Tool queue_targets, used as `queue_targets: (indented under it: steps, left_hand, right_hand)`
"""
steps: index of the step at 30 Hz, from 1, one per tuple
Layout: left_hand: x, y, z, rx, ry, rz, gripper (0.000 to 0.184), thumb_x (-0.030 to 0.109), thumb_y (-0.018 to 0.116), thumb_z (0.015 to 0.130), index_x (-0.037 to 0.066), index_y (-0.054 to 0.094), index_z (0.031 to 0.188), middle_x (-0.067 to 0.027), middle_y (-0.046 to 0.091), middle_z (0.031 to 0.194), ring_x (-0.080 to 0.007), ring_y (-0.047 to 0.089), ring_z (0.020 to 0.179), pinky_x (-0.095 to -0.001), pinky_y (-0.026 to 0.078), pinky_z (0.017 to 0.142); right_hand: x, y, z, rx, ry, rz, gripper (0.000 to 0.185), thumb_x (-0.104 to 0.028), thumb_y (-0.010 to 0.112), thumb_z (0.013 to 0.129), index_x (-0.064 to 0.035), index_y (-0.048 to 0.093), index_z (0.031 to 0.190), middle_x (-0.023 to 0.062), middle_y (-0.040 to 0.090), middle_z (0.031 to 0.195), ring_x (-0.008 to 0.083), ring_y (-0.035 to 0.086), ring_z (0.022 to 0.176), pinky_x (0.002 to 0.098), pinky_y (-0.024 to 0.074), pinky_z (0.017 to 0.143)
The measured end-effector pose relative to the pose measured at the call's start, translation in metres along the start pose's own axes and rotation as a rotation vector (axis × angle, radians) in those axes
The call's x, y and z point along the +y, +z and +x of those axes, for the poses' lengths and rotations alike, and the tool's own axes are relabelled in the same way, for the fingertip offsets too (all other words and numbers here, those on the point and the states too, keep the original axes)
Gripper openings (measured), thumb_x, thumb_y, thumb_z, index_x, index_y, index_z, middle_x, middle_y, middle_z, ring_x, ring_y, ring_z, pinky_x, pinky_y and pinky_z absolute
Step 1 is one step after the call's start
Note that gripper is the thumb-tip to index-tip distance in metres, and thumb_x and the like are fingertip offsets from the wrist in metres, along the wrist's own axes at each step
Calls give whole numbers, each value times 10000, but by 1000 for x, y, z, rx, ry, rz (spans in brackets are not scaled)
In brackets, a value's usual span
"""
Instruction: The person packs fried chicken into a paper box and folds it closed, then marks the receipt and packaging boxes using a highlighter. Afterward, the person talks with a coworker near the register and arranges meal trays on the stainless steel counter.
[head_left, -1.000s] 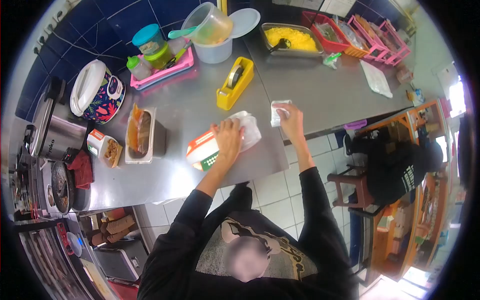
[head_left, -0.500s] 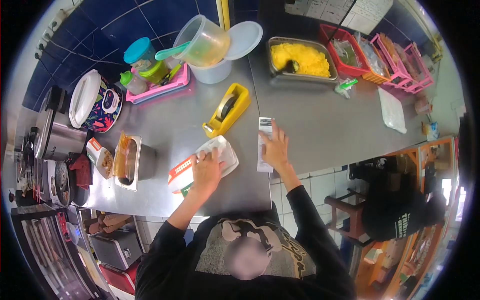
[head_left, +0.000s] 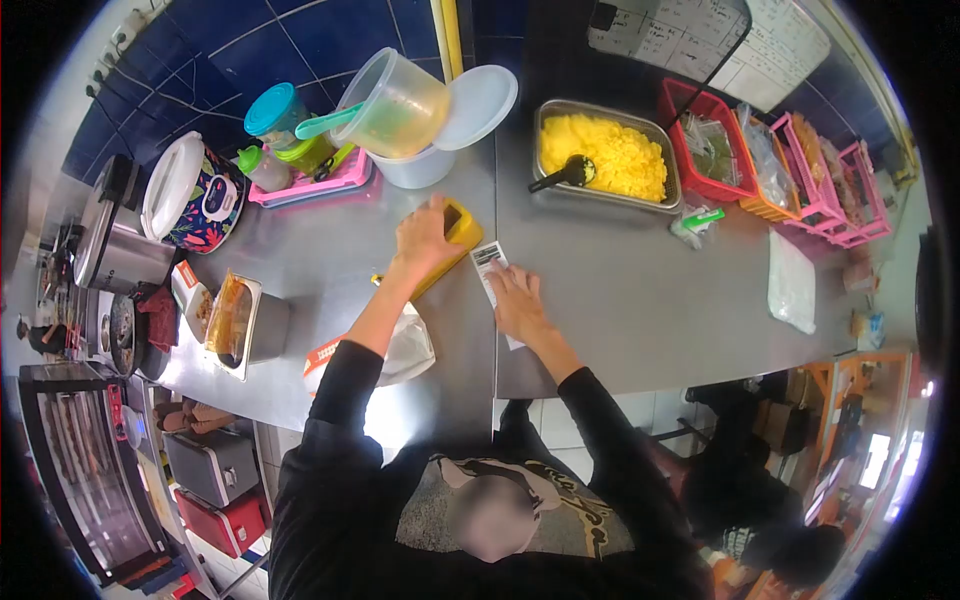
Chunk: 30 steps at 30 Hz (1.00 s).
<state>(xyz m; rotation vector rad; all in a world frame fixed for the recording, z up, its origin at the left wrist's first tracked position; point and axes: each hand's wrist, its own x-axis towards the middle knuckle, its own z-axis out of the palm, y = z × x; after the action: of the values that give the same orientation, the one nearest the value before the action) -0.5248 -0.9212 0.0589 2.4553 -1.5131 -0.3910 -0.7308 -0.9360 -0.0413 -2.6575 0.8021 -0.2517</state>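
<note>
Yellow plastic tape dispenser (head_left: 462, 228): sits on the brushed-steel counter (head_left: 610, 290), partly covered from the left.

Left hand (head_left: 424, 242): lies over the upper left part of the dispenser, fingers slightly bent, thumb toward the right side; touches it, but cannot tell how firmly or whether closed on it.

Narrow white paper slip with black print (head_left: 485, 262): lies flat on the counter, just right of the dispenser.

Right hand (head_left: 518, 302): rests on the slip, right of the dispenser and nearer the body, fingers outstretched and loosely spread; presses from above, without any closed grip.

White-and-orange box (head_left: 407, 350): lies nearer the body than the dispenser and to its left, partly hidden by the left forearm.

Rectangular steel container with amber contents (head_left: 268, 325): stands well left of the dispenser.

Rectangular steel tray of yellow crumbly food (head_left: 668, 203): stands right of the dispenser and farther back, with a black spoon (head_left: 565, 174) inside.

Translucent round plastic tub (head_left: 400, 108): stands behind the dispenser, tilted, with a white round lid (head_left: 485, 106) alongside.
</note>
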Motion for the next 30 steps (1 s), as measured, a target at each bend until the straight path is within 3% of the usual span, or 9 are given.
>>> queue_targets:
  steps: [8, 11, 13, 16, 20, 22, 27, 29, 30]
  left_hand:
    - [5, 2, -11, 17, 85, -137, 817, 290, 823, 584, 63, 415, 1255, -171, 604, 1073, -358, 596, 991, -441, 486, 834]
    - [-5, 3, -10, 12, 168, -33, 787, 326, 806, 629, 55, 429, 1264, -171, 603, 1114, -361, 599, 983, -451, 451, 890]
    - [-17, -6, -16, 272, 402, -179, 654, 306, 738, 739, 43, 444, 1261, -160, 581, 1164, -370, 581, 1011, -450, 417, 938]
    - [-49, -56, -57, 286, 322, -166, 436, 243, 631, 848, 10, 503, 1193, -158, 603, 1129, -382, 589, 991, -427, 443, 912]
    - [-149, -53, -132, 54, 68, -262, 338, 249, 551, 907, -22, 547, 1109, -222, 641, 985, -412, 615, 888, -429, 495, 786]
    - [-205, -28, -171, -115, -47, -316, 353, 291, 514, 935, 3, 547, 1136, -212, 655, 950, -349, 646, 862, -406, 502, 768]
    - [-218, -48, -224, -324, -199, -525, 338, 270, 474, 964, 36, 521, 1203, -139, 650, 911, -192, 634, 858, -328, 508, 755]
    - [-211, -62, -239, -359, -219, -1050, 321, 217, 392, 1001, 49, 478, 1260, -91, 622, 975, -126, 582, 946, -318, 488, 841]
    - [-215, -62, -243, -437, -198, -1085, 306, 117, 415, 984, 41, 456, 1277, -74, 602, 1040, -137, 574, 979, -326, 471, 891]
  right_hand:
    - [9, 9, 28, 92, -103, 222, 517, -10, 621, 690, -26, 506, 1194, 183, 414, 1303, 356, 415, 1181, 489, 338, 952]
    - [4, 17, 24, 381, -50, 409, 419, -11, 619, 701, -24, 537, 1111, 179, 458, 1205, 346, 476, 1085, 465, 382, 883]
    - [-19, -7, 8, 555, -83, 228, 368, -36, 626, 714, -38, 545, 1073, 177, 473, 1172, 328, 508, 1003, 473, 387, 852]
    - [-67, 5, -21, 443, -247, 335, 387, -55, 645, 693, -51, 545, 1067, 175, 481, 1147, 320, 511, 984, 481, 388, 828]
    - [-142, 27, -21, 269, -355, 351, 465, -110, 646, 694, -64, 546, 1146, 167, 478, 1177, 330, 495, 1025, 483, 390, 879]
    - [-162, 33, -11, 257, -345, 333, 482, -122, 639, 700, -67, 548, 1171, 160, 479, 1189, 332, 490, 1039, 483, 389, 900]
    - [-168, 55, -11, 178, -312, 234, 409, -124, 600, 742, -98, 590, 1150, 149, 445, 1292, 332, 445, 1129, 473, 378, 941]
    - [-161, 52, -19, 160, -336, 139, 400, -137, 610, 737, -101, 597, 1136, 147, 447, 1296, 334, 431, 1157, 482, 361, 953]
    - [-162, 47, -21, 148, -353, 49, 393, -149, 619, 732, -105, 603, 1122, 145, 450, 1300, 336, 417, 1184, 490, 345, 966]
